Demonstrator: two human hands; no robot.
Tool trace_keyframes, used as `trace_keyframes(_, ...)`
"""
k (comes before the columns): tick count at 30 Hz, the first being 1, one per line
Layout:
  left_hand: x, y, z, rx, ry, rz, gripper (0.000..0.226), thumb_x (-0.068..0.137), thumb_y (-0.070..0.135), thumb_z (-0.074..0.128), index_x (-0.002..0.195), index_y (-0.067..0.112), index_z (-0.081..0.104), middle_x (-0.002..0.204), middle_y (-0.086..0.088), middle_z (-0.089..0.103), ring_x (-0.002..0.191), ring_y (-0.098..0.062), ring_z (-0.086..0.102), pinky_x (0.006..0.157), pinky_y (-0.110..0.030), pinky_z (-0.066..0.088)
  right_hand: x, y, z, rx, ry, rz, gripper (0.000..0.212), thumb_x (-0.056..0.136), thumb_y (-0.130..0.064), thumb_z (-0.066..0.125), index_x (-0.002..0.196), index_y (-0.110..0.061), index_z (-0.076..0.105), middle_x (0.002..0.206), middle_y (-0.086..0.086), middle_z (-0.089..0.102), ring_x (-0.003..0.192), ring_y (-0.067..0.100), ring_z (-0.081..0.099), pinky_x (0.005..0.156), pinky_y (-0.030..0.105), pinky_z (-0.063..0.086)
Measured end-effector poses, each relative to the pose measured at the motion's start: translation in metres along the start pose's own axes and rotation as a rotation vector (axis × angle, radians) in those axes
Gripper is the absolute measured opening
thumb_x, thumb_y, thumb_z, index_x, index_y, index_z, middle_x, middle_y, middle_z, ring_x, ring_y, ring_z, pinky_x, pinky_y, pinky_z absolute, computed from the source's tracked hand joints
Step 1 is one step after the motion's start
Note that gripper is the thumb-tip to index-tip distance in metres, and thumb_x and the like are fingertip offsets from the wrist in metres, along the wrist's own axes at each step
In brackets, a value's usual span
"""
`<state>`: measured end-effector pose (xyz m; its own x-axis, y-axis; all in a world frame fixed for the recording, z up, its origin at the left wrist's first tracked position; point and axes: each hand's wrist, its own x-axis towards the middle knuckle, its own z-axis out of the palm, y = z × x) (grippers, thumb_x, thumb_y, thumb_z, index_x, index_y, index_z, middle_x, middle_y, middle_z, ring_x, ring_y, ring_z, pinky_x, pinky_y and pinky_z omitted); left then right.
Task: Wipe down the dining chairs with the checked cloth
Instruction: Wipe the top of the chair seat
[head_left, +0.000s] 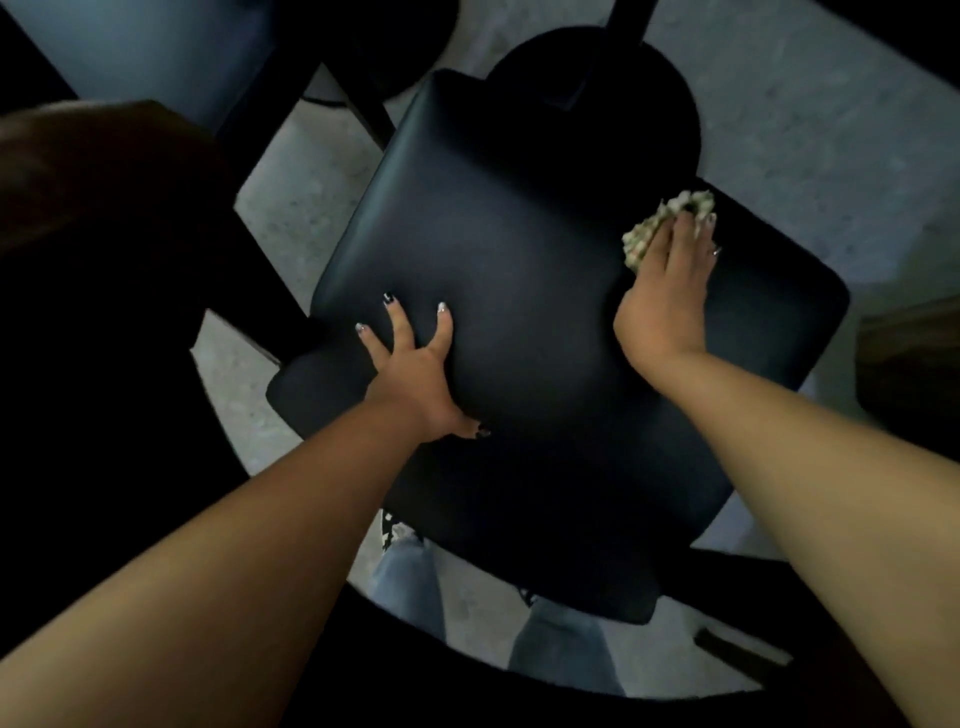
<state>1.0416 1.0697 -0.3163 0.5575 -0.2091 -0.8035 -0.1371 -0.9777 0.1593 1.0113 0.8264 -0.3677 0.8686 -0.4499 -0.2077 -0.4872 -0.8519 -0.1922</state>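
Below the camera, a black padded chair (519, 291) fills the middle of the view, tilted across the frame, with its seat toward the top and what looks like its backrest nearer the person. Both bare arms reach down onto it.

On the right side of the padding, the right hand (670, 291) lies flat over the cloth (660, 221), fingers straight and close together, pressing it against the black surface. Only a crumpled, pale, patterned edge of the cloth shows, beyond the fingertips and along the thumb side; the rest is hidden under the palm. It sits near the right edge of the chair, close to where two padded parts meet.

Left of centre, the left hand (421, 374) rests on the padding with its fingers spread wide and straight, thumb tucked toward the near edge. It holds nothing, and it is well apart from the cloth.

Under the chair a grey speckled floor (810, 135) shows. Another dark chair (135, 57) stands at the upper left, and a brown piece of furniture (104, 208) sits at the left, too dim to identify. Blue jeans (410, 582) appear at the bottom, between the arms
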Motion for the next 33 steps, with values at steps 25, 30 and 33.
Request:
trace_keyframes(25,-0.003,0.010,0.014,-0.001,0.107,-0.070,0.143,0.057,0.044,0.090,0.151,0.038,-0.017,0.150,-0.011,-0.042,0.136,-0.051,-0.030,0.103,-0.071,0.027,0.005,0.002,-0.012,-0.140,-0.131,-0.134,0.083,0.079,0.002,0.050,0.147,0.010,0.002,0.157,0.023,-0.005,0.142,0.046,-0.010,0.116,0.052,-0.001)
trace_keyframes(30,0.000,0.011,0.016,-0.017,0.119,-0.081,0.142,0.057,0.041,0.091,0.151,0.038,-0.015,0.151,-0.010,-0.042,0.137,-0.050,-0.031,0.104,-0.072,0.027,-0.022,0.019,0.006,-0.046,-0.262,-1.033,0.058,0.085,-0.001,0.030,0.140,0.016,0.026,0.148,0.037,0.020,0.137,0.055,0.015,0.113,0.057,0.009)
trace_keyframes(33,0.001,0.010,0.016,-0.009,0.125,-0.102,0.144,0.055,0.042,0.092,0.151,0.038,-0.016,0.152,-0.010,-0.039,0.137,-0.050,-0.030,0.106,-0.070,0.027,-0.073,0.039,0.015,-0.114,-0.445,-1.733,0.051,0.089,-0.006,0.040,0.138,0.005,0.039,0.144,0.029,0.038,0.135,0.047,0.030,0.109,0.056,0.026)
